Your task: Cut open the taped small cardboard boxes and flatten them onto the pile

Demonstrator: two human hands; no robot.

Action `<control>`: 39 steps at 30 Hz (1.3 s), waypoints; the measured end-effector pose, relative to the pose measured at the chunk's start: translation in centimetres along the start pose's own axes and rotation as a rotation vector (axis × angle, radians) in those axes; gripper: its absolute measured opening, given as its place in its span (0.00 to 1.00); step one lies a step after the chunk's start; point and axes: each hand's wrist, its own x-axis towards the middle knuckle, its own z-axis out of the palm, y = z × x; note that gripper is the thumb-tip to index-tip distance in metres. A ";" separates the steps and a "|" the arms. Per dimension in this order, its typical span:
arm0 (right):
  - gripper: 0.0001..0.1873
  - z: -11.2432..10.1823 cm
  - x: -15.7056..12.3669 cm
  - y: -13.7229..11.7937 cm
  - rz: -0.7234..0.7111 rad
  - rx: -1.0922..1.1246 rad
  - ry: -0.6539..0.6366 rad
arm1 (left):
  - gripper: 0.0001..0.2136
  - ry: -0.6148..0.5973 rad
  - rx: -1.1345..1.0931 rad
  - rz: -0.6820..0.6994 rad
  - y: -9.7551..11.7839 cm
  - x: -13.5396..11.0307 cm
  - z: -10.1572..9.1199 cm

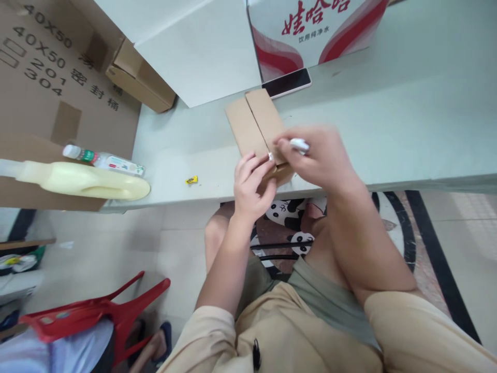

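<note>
A small brown cardboard box [248,122] lies on the table in front of me, a lengthwise seam between its two top flaps. My left hand [252,184] grips the box's near end, fingers curled over the top and thumb at the near side. At the fingertips shows a tiny white bit [271,155], too small to name. My right hand [318,158], blurred, is closed around a white pen-like tool [299,145]. Its fingertips are at the seam near the box's near right part. The tool's tip is hidden, so I cannot tell whether it touches the cardboard.
Behind the box lie a phone [287,83] and a white carton with red print [310,36]. At left are a pale yellow bottle [89,180], a clear bottle [112,161], a small yellow packet [191,180] and large cartons [66,111]. A red chair [112,311] stands below left, with a person.
</note>
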 end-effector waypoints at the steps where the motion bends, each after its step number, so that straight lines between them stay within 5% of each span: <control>1: 0.15 -0.2 0.0 -0.4 0.006 0.034 0.103 | 0.14 0.050 0.016 0.011 -0.1 -0.1 0.6; 5: 0.20 -0.8 0.5 -2.8 -0.118 0.308 0.732 | 0.12 0.236 0.066 0.006 0.0 -1.2 2.6; 8: 0.22 -0.8 1.1 -4.5 -0.069 0.479 0.923 | 0.14 0.217 0.099 -0.052 1.1 -1.6 3.4; 14: 0.26 0.6 1.4 -4.9 -0.110 0.806 0.802 | 0.20 0.096 0.123 -0.125 3.6 -1.2 4.3; 18: 0.32 1.3 0.7 -4.1 -0.196 0.815 0.571 | 0.19 0.102 0.107 -0.110 4.1 -1.0 4.7; 29: 0.33 1.8 -0.5 -3.5 -0.299 0.829 0.326 | 0.19 0.174 0.089 -0.080 4.0 -0.9 4.8; 39: 0.30 3.1 -0.2 -2.5 -0.406 0.905 0.417 | 0.20 0.149 0.101 -0.069 3.7 -1.0 4.8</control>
